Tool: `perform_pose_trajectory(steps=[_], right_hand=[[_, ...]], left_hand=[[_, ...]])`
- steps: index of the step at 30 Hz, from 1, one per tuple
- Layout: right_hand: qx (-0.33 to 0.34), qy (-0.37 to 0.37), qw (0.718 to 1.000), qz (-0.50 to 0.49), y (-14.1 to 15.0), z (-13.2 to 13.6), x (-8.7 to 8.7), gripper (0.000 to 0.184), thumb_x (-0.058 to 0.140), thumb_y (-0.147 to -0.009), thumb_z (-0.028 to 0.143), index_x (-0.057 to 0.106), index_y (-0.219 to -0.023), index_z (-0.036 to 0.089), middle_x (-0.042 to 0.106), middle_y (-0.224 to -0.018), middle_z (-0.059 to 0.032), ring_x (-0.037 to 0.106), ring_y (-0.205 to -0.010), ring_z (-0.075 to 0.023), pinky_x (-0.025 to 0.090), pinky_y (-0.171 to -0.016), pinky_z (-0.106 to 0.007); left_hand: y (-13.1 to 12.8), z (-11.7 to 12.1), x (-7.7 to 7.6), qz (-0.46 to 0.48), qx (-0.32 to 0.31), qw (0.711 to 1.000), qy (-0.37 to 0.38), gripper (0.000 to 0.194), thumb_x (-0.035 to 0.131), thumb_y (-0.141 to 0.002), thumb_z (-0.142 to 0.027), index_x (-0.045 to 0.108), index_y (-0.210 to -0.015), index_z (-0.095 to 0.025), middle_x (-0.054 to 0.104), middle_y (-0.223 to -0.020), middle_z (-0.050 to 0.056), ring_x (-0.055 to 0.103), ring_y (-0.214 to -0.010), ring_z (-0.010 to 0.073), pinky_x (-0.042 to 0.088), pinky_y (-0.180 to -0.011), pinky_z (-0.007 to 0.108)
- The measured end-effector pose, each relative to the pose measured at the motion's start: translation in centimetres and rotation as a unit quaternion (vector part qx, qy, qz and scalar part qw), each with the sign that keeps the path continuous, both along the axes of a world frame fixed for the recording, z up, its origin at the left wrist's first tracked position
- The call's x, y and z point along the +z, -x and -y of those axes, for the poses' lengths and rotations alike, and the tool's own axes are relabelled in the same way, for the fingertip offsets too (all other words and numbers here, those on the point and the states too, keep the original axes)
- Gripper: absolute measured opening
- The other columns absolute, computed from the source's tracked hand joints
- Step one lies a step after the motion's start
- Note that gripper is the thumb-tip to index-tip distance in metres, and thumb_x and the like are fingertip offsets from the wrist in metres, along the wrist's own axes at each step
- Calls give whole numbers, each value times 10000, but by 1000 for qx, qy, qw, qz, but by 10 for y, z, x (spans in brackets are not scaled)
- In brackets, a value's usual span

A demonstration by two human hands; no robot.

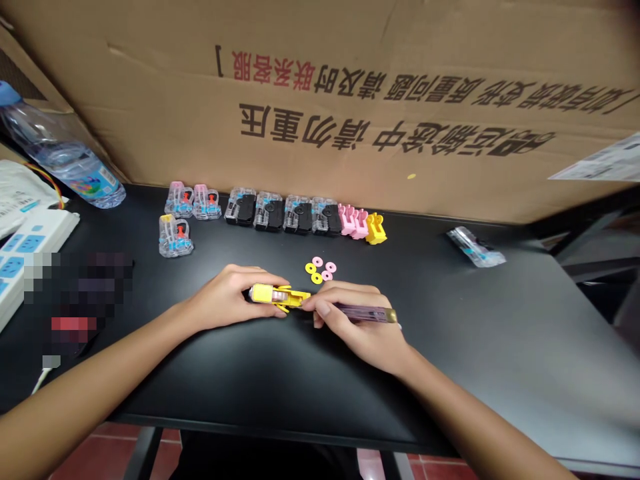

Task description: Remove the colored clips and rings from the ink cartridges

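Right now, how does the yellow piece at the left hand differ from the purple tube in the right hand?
The yellow plastic piece is bright and chunky with uneven edges, while the purple tube is slim, dark and ends in a gold band. The left hand holds one end of the yellow piece; the right hand wraps around the tube. Both lie roughly sideways, end to end.

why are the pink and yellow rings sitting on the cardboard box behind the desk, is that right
No: the head view shows the pink and yellow rings lying on the black desk, not on the cardboard box behind it.
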State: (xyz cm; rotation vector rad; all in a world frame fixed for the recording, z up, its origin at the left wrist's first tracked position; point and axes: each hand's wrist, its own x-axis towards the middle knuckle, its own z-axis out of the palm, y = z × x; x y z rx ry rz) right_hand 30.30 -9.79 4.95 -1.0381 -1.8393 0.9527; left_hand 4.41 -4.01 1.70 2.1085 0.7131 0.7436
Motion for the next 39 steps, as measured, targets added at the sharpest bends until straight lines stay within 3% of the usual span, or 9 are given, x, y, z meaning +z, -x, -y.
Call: perform_pose_trajectory(steps=[10, 14, 20, 26, 28, 32, 35, 39], right_hand=[[-18, -13, 1000, 6, -3, 0, -1, 228, 626, -1028, 239, 821, -910, 230, 746, -713, -13, 683, -623, -170, 552, -643, -335], [-28, -26, 999, 2, -4, -1, 0, 228, 622, -1028, 216, 819, -913, 221, 739, -713, -14, 681, -641, -173, 544, -659, -339], [-44, -43, 998, 10, -9, -3, -2, 224, 626, -1025, 201, 811, -899, 207, 721, -696, -9, 664, -622, -166, 519, -631, -324], [-36, -74, 996, 39, -10, -5, -4, 224, 626, -1018, 173, 802, -881, 195, 742, -732, -18, 665, -623, -151, 513, -622, -297], [-17, -72, 996, 52, -9, -5, -4, 220, 629, -1017, 164, 798, -880, 196, 741, -732, -13, 659, -613, -141, 509, -609, -283], [47, -71, 995, 52, -4, -2, -9, 158, 641, -1036, 180, 792, -990, 197, 775, -828, -30, 686, -699, -150, 540, -666, -287], [81, -91, 990, 72, -3, -2, -15, 141, 638, -1047, 181, 774, -1075, 203, 807, -929, -48, 711, -788, -173, 562, -793, -344], [37, -124, 986, 107, -9, -8, -19, 123, 649, -1032, 172, 765, -1023, 210, 804, -892, -36, 702, -775, -183, 542, -833, -376]], left_hand=[[1, -3, -1, -5, 3, 1000, -6, 382, 878, -897, -357, 790, -1241, -215, 840, -1081, 56, 789, -900, 191, 589, -832, 277], [0, -3, -1, -26, 32, 998, -38, 378, 872, -904, -362, 786, -1246, -228, 841, -1076, 47, 785, -913, 198, 583, -869, 297], [0, -3, -3, -64, 69, 995, -38, 515, 882, -883, -439, 735, -1346, -267, 810, -1288, 54, 791, -1099, 253, 592, -1022, 372], [2, -5, -1, -13, 50, 996, -66, 501, 834, -937, -366, 678, -1391, -219, 729, -1426, 113, 725, -1286, 260, 565, -1132, 414], [2, -6, 1, 1, 53, 996, -77, 386, 830, -939, -333, 714, -1282, -200, 750, -1364, 112, 742, -1235, 247, 580, -1094, 387], [2, -6, 5, -3, 107, 991, -85, 258, 834, -927, -328, 740, -1124, -190, 813, -1080, 52, 785, -949, 196, 613, -882, 300], [2, -6, 5, 6, 162, 983, -88, 282, 832, -921, -356, 739, -1127, -189, 819, -1080, 51, 786, -934, 201, 612, -855, 298], [3, -7, 2, 21, 223, 973, -62, 365, 824, -912, -408, 719, -1182, -186, 816, -1123, 75, 792, -959, 232, 635, -849, 336]])
